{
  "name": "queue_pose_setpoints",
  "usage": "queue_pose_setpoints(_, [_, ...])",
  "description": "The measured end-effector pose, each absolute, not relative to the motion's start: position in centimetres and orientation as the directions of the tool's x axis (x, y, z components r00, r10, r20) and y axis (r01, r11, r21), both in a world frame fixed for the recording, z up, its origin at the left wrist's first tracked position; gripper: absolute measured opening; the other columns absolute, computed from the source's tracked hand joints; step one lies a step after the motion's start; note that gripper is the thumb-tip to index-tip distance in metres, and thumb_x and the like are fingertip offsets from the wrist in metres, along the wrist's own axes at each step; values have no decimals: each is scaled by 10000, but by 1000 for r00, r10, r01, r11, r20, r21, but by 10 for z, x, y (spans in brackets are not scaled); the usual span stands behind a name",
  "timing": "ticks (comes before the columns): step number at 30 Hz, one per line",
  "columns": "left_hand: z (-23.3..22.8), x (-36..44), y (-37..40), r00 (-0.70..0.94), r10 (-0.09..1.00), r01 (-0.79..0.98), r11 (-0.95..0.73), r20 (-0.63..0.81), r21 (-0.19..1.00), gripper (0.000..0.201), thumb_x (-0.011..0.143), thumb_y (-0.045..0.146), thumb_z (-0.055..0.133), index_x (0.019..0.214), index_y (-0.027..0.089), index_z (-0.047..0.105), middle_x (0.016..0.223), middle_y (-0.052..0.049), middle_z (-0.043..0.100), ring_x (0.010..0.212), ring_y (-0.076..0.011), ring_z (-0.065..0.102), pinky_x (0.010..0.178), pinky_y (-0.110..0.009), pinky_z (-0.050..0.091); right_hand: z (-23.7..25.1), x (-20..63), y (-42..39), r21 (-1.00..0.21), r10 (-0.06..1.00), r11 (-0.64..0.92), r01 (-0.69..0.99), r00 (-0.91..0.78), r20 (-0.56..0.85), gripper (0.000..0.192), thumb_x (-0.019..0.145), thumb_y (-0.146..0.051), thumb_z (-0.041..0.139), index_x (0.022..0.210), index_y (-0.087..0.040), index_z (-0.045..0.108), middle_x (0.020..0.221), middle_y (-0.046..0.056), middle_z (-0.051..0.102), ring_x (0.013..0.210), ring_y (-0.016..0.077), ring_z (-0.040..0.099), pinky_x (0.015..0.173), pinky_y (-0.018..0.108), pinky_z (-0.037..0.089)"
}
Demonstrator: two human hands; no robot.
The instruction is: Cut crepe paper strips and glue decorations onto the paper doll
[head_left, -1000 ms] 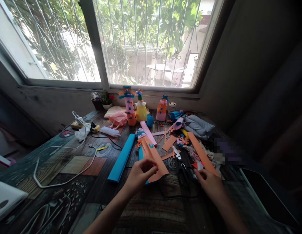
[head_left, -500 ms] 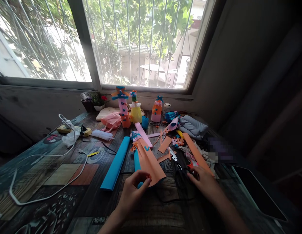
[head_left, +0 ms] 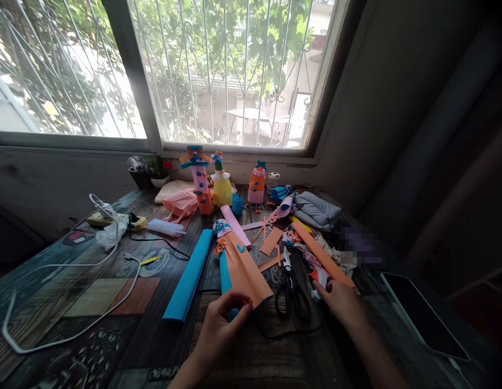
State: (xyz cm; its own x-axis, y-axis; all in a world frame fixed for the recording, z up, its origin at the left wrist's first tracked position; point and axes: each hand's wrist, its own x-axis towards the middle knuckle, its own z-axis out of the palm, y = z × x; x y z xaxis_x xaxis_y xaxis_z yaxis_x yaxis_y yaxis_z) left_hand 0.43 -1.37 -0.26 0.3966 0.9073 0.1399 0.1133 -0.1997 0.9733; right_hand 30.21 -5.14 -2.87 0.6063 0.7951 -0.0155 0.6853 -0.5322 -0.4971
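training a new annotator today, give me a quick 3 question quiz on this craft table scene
1. True or false: the left hand pinches the near edge of the orange paper doll.
2. What lies nearest the right hand? A. black scissors B. blue paper roll C. phone
3. Fill in: the three finished bottle figures stand at the table's far edge, under the ____.

Key
1. True
2. A
3. window
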Motion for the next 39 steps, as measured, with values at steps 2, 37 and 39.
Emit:
queue_pose_setpoints(2, [-2,4,-14,400,906,114,-202,141,973,146,790,311,612,805,168,632,803,-48,661,782,-191,624,717,-241,494,-28,303,-48,-565,783,-532,631,620,-45,388,648,-465,590,361,-237,463,344,48,536,440,243,588,466,307,359])
queue_pose_setpoints(37, [28,27,16,293,956,-275,113,-28,955,249,645,306,759,773,124,646,664,-13,632,623,-132,609,616,-224,477,34,253,-35,-881,900,223,-418,435,21,343,629,-192,758,935,-213,603,556,-70,552,530,87,504,526,168,452])
queue_pose_setpoints(39, [22,22,17,262,964,-287,111,-33,952,284,645,313,758,828,121,657,679,-23,651,632,-139,622,621,-230,487,33,248,-33,-883,921,125,-453,383,-66,317,627,-210,775,907,-190,629,584,-39,605,565,107,555,544,181,481])
